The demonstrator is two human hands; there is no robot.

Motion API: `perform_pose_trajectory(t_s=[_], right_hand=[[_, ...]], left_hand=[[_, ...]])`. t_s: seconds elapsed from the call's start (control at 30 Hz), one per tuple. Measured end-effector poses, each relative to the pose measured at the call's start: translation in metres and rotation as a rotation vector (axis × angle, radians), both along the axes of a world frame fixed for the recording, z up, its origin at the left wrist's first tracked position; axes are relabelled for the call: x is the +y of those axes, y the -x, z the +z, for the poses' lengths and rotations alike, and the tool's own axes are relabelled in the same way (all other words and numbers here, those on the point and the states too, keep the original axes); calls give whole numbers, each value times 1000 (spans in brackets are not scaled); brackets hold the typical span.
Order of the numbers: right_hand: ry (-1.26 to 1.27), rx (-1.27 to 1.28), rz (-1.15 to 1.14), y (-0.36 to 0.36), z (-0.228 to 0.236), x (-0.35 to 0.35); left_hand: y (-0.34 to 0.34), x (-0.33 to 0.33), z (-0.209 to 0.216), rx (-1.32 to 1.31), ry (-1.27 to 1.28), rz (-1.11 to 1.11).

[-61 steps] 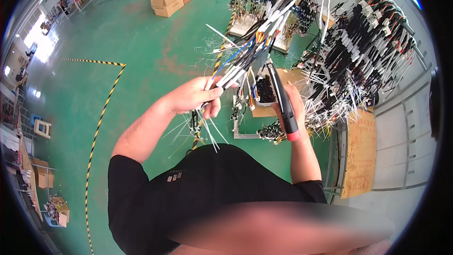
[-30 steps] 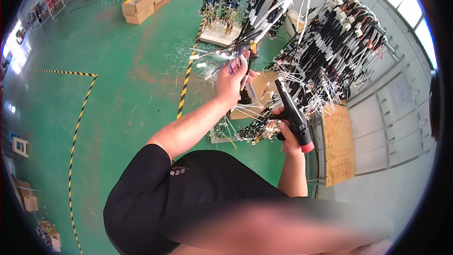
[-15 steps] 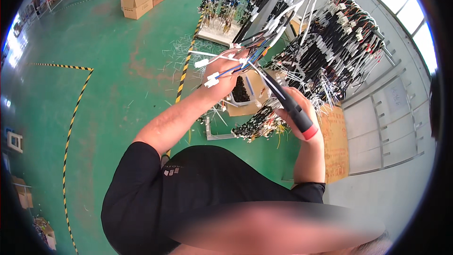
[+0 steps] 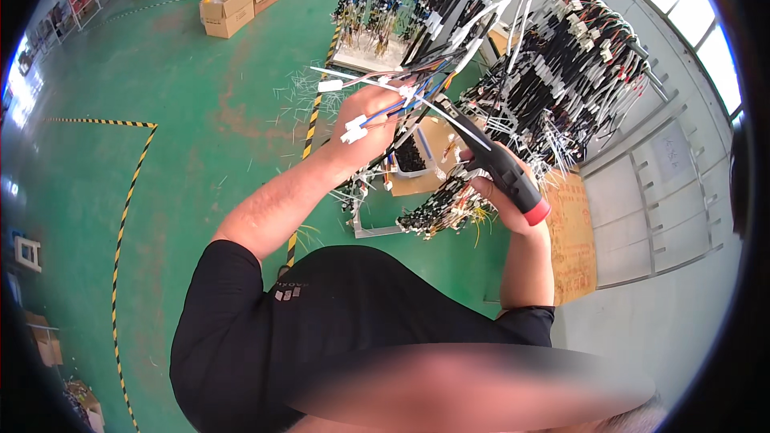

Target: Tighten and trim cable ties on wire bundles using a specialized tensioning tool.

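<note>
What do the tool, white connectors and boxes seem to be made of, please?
Tool: probably plastic, satin black with a red end, from its moulded look. White connectors: likely plastic, opaque, with blocky edges. Boxes: apparently cardboard, matte brown, with folded flaps.

The left hand [image 4: 373, 102] has moved farther out from the body since two seconds ago, carrying its hold on the bundle of black, white and coloured wires [image 4: 449, 56]. Blue wires ending in white plastic connectors [image 4: 353, 130] now droop behind the left fingers, across the back of that hand. A second ago the black, gun-shaped tool with a red base [image 4: 509, 176] was apart from the wires; now the right hand [image 4: 501, 202] has brought its tip beside the left fingers, though actual contact is hard to make out. The tool leans more than half a second ago.
</note>
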State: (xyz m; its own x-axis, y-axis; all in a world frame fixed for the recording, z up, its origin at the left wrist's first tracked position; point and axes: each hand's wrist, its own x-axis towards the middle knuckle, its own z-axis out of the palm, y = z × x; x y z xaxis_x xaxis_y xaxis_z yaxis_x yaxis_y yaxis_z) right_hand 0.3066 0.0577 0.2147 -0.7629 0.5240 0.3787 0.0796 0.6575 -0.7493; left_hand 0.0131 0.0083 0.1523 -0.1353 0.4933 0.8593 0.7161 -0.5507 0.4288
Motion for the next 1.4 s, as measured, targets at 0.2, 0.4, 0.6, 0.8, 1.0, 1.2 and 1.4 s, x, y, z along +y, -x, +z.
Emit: perform_pose_trajectory(t_s=[0.2, 0.4, 0.6, 0.8, 1.0, 1.2, 1.4], right_hand=[[128, -12, 45, 6, 16, -8], [190, -54, 8, 5, 30, -11], [162, -135, -34, 6, 45, -14], [136, -173, -23, 13, 59, -19], [-58, -290, -26, 23, 68, -18], [153, -197, 20, 33, 65, -19], [54, -226, -4, 31, 57, -19]], left_hand=[[2, 1, 2, 75, -15, 100], [6, 3, -2, 100, 19, 94], [11, 8, -7, 82, -25, 75], [11, 7, 0, 110, -24, 95], [15, -2, 10, 186, -86, 135], [22, -6, 11, 3, -97, -26], [27, -16, 24, 139, -50, -43]])
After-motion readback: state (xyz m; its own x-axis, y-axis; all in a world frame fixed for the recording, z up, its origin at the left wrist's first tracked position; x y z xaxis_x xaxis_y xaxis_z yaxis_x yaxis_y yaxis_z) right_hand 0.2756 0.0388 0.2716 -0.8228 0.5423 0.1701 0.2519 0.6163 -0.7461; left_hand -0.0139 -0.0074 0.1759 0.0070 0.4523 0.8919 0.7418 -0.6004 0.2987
